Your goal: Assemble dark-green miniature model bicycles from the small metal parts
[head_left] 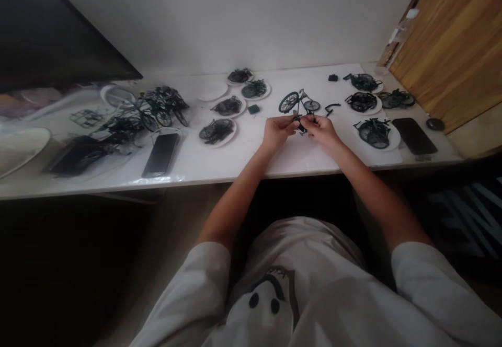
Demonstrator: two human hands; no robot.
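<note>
A small model bicycle (289, 102), with a dark tyre and some silver parts, stands tilted over the white board in front of me. My left hand (277, 130) pinches its near end between thumb and fingers. From the other side, my right hand (323, 131) grips the same end, fingertips almost meeting the left ones. Dark bits show between and just below the fingers, too small to name. To the right of the bicycle lies a loose curved black piece (332, 109). The fingers hide part of the bicycle's near end.
Plates of dark bicycle parts stand left (231, 139) and right (394, 139). A small green block (254, 109) and a black block (333, 78) lie on the board. Several model bicycles (164, 104) cluster at left near a phone (160, 154); another dark phone (414, 136) lies right.
</note>
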